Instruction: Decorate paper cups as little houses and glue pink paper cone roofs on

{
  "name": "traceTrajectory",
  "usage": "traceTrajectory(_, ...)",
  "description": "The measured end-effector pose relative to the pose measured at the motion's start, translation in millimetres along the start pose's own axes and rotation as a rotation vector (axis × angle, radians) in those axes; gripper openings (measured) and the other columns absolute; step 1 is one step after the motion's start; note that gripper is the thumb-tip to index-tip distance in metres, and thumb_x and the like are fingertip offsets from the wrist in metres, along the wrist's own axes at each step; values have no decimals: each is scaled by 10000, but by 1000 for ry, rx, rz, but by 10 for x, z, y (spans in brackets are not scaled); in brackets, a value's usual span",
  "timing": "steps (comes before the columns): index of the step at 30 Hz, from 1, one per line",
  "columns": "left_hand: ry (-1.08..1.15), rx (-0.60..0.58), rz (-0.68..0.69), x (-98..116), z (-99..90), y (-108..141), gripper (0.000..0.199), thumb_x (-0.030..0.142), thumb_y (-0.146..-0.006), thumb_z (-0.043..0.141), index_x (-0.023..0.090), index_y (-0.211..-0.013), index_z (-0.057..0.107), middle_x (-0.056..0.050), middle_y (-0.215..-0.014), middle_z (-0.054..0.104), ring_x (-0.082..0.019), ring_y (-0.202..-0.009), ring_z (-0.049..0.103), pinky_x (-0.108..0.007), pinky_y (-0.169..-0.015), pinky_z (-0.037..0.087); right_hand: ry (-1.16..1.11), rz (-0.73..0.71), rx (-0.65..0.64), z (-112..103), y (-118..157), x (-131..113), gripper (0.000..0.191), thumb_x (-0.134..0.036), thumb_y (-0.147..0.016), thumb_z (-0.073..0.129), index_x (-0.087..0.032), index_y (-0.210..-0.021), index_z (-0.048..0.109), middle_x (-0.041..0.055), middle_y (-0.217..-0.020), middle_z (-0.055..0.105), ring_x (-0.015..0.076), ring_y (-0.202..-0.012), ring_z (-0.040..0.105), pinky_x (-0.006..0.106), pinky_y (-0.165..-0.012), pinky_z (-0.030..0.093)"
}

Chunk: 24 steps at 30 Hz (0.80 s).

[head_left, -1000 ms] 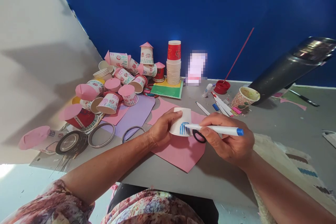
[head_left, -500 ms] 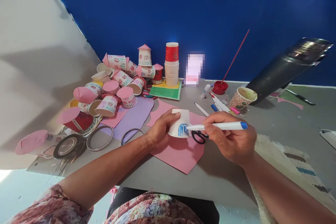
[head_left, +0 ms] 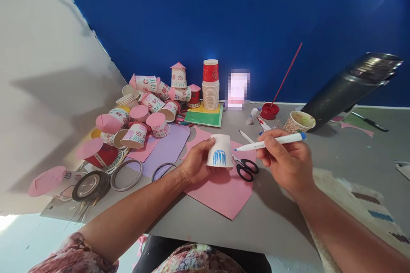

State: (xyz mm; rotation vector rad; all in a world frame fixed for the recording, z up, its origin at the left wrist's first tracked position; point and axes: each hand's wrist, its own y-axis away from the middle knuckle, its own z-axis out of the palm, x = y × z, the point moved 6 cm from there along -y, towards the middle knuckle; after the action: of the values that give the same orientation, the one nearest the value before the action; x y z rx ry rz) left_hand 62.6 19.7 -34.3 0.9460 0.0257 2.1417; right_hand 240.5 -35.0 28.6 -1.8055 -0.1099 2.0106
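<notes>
My left hand grips a white paper cup that is upside down, its wide rim at the bottom. Blue marker strokes in an arched, striped shape cover part of the cup's side. In my right hand is a white marker with a blue end, its blue tip pointing left, a little apart from the cup. Beneath the cup lies a sheet of pink paper. Black-handled scissors rest on that sheet, just right of the cup.
Decorated cups with pink paper roofs are heaped at the left, near rolls of tape. Behind stand a stack of paper cups, a glue stick, a red pot, a patterned cup and a leaning black flask.
My right hand has drawn the marker back from the cup toward the right. The cup has turned slightly, showing more of the blue drawing and the scissors. The view has shifted a little.
</notes>
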Motion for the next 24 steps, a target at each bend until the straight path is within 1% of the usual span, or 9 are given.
traceTrajectory(4, 31, 152, 48, 33, -95, -32, 320, 365, -860, 723, 156, -1091, 650, -87, -898, 721, -261, -793, 721, -428, -749, 598, -28, 54, -36, 9, -2, 81, 193, -384, -900, 749, -199, -848, 726, -5, -592, 668, 101, -432, 545, 198, -377, 452)
traceTrajectory(6, 51, 223, 79, 44, -135, -43, 289, 366, -862, 737, 179, -1066, 652, -57, -889, 703, -224, -789, 699, -401, -783, 591, -14, 48, -75, 33, 2, 88, 184, -374, -905, 741, -202, -842, 726, 4, -613, 674, 109, -456, 563, 207, -393, 466)
traceTrajectory(8, 41, 251, 108, 50, -147, -45, 274, 372, -853, 749, 184, -1034, 664, -41, -874, 683, -196, -790, 674, -346, -778, 574, 28, 15, -92, 56, 18, 60, 198, -370, -914, 726, -205, -806, 715, 6, -610, 665, 118, -465, 571, 216, -400, 473)
traceTrajectory(12, -81, 184, 184, 71, -88, -27, 317, 386, -812, 768, 184, -1044, 691, -17, -821, 645, -172, -761, 626, -266, -682, 528, 249, -81, -59, 96, 92, -79, 191, -306, -932, 681, -215, -764, 691, -19, -554, 633, 118, -434, 574, 212, -394, 466)
traceTrajectory(14, -132, 151, 199, 65, -56, -16, 353, 417, -801, 771, 189, -1059, 693, -12, -806, 637, -170, -733, 610, -266, -659, 519, 405, -168, -85, 151, 141, -173, 126, -266, -915, 680, -219, -799, 696, -21, -582, 658, 124, -451, 598, 218, -414, 471)
traceTrajectory(16, -158, 155, 197, 56, -46, -6, 377, 439, -795, 775, 188, -1063, 690, -12, -810, 642, -165, -715, 600, -269, -657, 512, 526, -281, -147, 227, 189, -254, 42, -233, -895, 682, -224, -857, 694, -9, -650, 702, 134, -490, 626, 235, -451, 492)
traceTrajectory(17, -166, 160, 193, 51, -43, -2, 384, 443, -793, 777, 189, -1066, 688, -13, -813, 644, -163, -713, 597, -268, -657, 506, 560, -339, -177, 261, 209, -287, 14, -218, -890, 679, -226, -884, 688, -2, -682, 719, 140, -511, 640, 243, -469, 501)
traceTrajectory(19, -179, 164, 182, 46, -32, 6, 391, 450, -793, 776, 192, -1070, 680, -13, -811, 643, -166, -713, 593, -274, -662, 497, 594, -421, -219, 309, 232, -322, 53, -194, -891, 668, -234, -925, 673, 8, -726, 738, 156, -563, 677, 256, -506, 523)
traceTrajectory(24, -219, 165, 176, 55, -3, 34, 422, 473, -784, 776, 190, -1076, 662, -25, -824, 652, -189, -749, 613, -291, -696, 489, 613, -484, -241, 335, 236, -307, 96, -171, -899, 656, -250, -953, 658, 5, -752, 736, 173, -619, 703, 284, -572, 555)
